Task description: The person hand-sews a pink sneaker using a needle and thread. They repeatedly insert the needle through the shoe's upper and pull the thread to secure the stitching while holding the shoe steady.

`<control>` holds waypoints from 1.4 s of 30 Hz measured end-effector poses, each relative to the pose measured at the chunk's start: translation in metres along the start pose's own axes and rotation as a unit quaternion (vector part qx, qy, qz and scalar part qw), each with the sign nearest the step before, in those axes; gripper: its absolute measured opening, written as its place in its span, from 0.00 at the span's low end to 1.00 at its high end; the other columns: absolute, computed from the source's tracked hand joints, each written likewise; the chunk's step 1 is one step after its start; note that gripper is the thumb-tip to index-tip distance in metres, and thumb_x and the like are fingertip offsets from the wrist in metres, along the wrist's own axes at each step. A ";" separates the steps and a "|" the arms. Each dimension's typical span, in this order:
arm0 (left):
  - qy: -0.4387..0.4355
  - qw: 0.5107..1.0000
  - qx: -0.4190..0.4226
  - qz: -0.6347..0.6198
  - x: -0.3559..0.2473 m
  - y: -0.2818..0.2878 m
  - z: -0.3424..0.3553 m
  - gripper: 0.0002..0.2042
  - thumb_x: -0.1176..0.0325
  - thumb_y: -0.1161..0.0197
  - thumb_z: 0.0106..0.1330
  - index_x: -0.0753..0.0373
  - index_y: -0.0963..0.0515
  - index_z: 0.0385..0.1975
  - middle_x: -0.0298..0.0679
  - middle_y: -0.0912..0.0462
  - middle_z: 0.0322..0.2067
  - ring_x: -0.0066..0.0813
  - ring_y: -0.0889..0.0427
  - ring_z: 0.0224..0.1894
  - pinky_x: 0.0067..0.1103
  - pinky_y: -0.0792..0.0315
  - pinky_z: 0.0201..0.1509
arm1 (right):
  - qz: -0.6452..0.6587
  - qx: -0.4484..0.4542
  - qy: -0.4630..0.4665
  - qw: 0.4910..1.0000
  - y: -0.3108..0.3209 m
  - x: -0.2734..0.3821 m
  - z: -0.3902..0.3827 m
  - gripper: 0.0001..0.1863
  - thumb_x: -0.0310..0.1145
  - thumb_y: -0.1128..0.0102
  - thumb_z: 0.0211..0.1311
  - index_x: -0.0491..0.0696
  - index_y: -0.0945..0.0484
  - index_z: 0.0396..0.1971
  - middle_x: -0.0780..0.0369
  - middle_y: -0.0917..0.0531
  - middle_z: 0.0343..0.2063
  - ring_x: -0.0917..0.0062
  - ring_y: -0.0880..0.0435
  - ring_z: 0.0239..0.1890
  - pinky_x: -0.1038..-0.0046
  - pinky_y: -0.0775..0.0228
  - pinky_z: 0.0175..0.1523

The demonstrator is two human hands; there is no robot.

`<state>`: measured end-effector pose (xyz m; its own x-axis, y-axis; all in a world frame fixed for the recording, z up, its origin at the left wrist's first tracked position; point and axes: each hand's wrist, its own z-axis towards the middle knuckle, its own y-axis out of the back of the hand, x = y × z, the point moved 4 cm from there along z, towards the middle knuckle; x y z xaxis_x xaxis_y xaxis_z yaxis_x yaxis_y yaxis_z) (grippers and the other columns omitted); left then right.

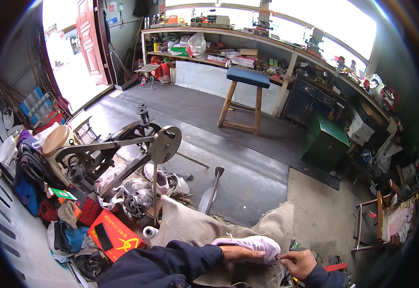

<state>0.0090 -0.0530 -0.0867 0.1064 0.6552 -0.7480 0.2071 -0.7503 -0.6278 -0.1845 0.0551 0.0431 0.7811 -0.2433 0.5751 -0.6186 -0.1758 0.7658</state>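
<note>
A pale lilac sneaker [270, 246] lies across my lap on a grey-beige cloth [183, 223]. My left hand [240, 253] is closed on the shoe's side, its thumb stretched along the upper. At the toe end, the fingers of my right hand [299, 263] pinch a small, thin, dark thing whose tip meets the shoe's edge. Its kind is too small to tell. Part of the sole is hidden beneath my left hand and sleeve.
To the left stands a shoe-stitching machine [163, 144] with a round wheel. Near it are an orange box [115, 235] with a dark phone [103, 236] on top, and a white thread spool [150, 232]. Ahead are a blue-topped stool [248, 77] and a green chest [324, 141].
</note>
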 end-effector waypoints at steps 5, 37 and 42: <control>0.012 1.000 -0.005 -0.001 0.001 0.002 0.001 0.37 0.51 0.31 0.73 0.67 0.35 0.74 0.39 0.24 0.67 0.28 0.27 0.68 0.25 0.36 0.74 | 0.045 -0.015 0.011 0.999 -0.010 -0.011 0.001 0.10 0.33 0.27 0.63 0.42 0.11 0.40 0.53 0.12 0.23 0.70 0.10 0.25 0.72 0.21 0.33; 0.018 0.976 -0.178 -0.123 -0.030 -0.030 -0.017 0.45 0.32 0.48 0.76 0.75 0.31 0.70 0.50 0.20 0.64 0.36 0.20 0.64 0.27 0.30 0.70 | -0.059 -0.103 0.168 0.979 -0.007 -0.006 0.002 0.13 0.36 0.27 0.62 0.46 0.21 0.37 0.53 0.15 0.33 0.54 0.13 0.37 0.60 0.21 0.41; 0.023 0.961 -0.204 -0.187 -0.025 -0.022 -0.012 0.34 0.39 0.48 0.80 0.72 0.22 0.59 0.51 0.12 0.52 0.35 0.11 0.51 0.29 0.19 0.61 | -0.078 -0.139 0.106 0.981 -0.010 -0.026 0.015 0.21 0.47 0.20 0.56 0.48 0.23 0.30 0.54 0.17 0.24 0.53 0.15 0.30 0.57 0.23 0.35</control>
<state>0.0136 -0.0520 -0.0512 -0.0085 0.8820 -0.4711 0.6017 -0.3718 -0.7069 -0.2002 0.0487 0.0163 0.8824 -0.0244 0.4698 -0.4667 0.0800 0.8808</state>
